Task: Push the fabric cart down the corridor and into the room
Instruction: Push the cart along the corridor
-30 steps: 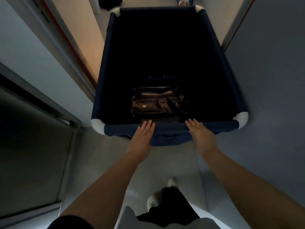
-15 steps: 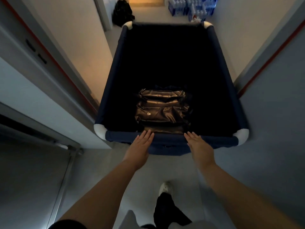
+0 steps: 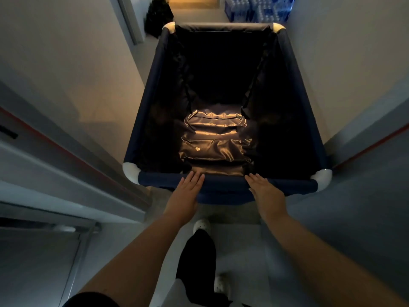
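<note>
The dark blue fabric cart (image 3: 294,185) with white corner caps fills the narrow corridor ahead of me. A shiny dark bag (image 3: 214,140) lies on its floor near my side. My left hand (image 3: 184,197) rests flat on the cart's near rim, fingers stretched forward and together. My right hand (image 3: 266,194) lies flat on the same rim, further right. Neither hand wraps the rim; both palms press against it.
Walls run close on both sides of the cart. A door frame with a red edge (image 3: 66,149) stands at left, another at right (image 3: 371,142). Stacked packs of water bottles (image 3: 256,8) and a black bag (image 3: 158,16) sit at the corridor's far end.
The cart has rolled forward past the door frames into the warm-lit passage. The far end with the bottles has come into view. My hands stay on the near rim.
</note>
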`<state>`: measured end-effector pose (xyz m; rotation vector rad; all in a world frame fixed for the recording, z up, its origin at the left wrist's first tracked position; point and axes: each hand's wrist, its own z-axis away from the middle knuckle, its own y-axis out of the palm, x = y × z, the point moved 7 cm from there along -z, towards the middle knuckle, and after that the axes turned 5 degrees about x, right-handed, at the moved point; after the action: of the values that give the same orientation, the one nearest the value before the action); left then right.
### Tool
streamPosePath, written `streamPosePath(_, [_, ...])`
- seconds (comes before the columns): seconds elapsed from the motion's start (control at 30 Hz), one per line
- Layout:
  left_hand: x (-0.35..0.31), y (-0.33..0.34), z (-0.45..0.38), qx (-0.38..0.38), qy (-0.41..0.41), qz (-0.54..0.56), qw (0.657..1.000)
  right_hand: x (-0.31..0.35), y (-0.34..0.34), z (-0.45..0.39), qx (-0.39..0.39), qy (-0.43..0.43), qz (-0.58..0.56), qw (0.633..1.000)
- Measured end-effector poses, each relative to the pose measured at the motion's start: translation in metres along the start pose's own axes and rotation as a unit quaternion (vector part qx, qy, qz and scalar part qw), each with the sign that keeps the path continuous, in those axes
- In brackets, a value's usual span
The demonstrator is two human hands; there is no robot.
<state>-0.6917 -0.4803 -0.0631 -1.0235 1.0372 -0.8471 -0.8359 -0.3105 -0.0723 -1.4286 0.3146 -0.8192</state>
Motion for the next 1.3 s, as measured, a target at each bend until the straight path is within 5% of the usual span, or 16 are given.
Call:
streamPosePath(0.63, [0.076,-0.071,-0.251,-0.03,0.015,0.016,0.999,-0.047,-0.077,-0.255,-0.01,0.024,-0.012,1.0])
streamPosePath(1.3, [0.126,-0.155,-0.485,-0.086,-0.024,-0.027,0.996,-0.1,-0.138,-0.506,0.02,-0.057,0.018,0.998])
